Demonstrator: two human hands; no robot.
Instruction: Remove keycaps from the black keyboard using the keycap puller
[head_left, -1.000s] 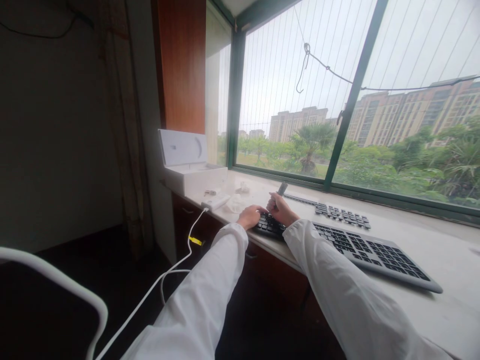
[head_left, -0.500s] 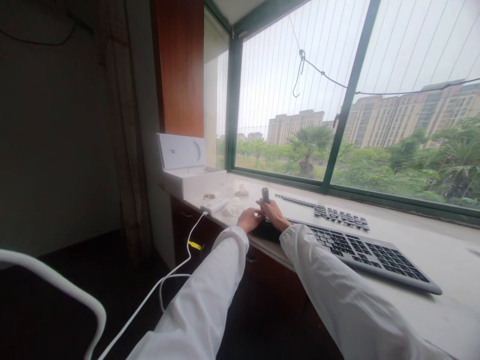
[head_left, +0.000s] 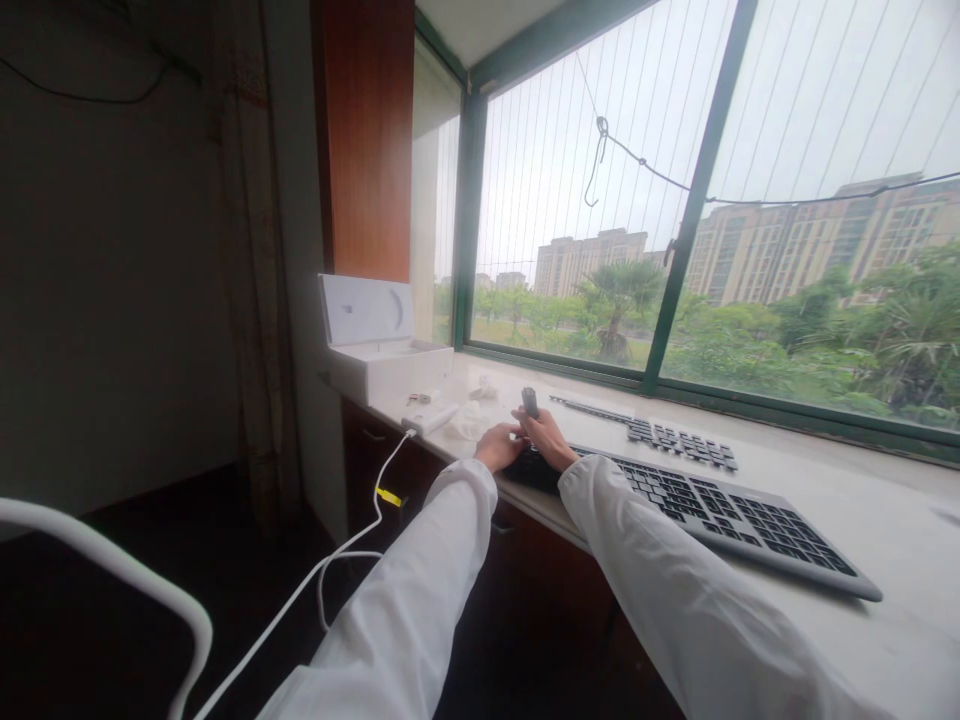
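Note:
My right hand (head_left: pixel 547 438) is closed around a short dark-handled tool (head_left: pixel 531 403), whose top end sticks up above the fist. Its lower end is hidden, so I cannot tell its exact kind. Close beside it, my left hand (head_left: pixel 498 447) has its fingers curled together near the tool's lower end; what they pinch, if anything, is hidden. Both hands are over the left end of a dark grey keyboard (head_left: pixel 795 575). Behind the keyboard, loose black keycaps (head_left: pixel 679 442) lie in rows, and a thin line of small keycaps (head_left: pixel 589 408) runs off to their left.
An open white box (head_left: pixel 375 370) stands at the far left of the white sill-like desktop (head_left: pixel 892 640). Near it are a white power strip (head_left: pixel 427 418) with a white cable (head_left: pixel 380 463) hanging over the edge, and crumpled white wrapping (head_left: pixel 466 422). A green-framed window (head_left: pixel 555 358) borders the back.
The view has tilted up slightly, so the scene sits a little lower. The tool's top leans a little more to the left; both hands stay in nearly the same place.

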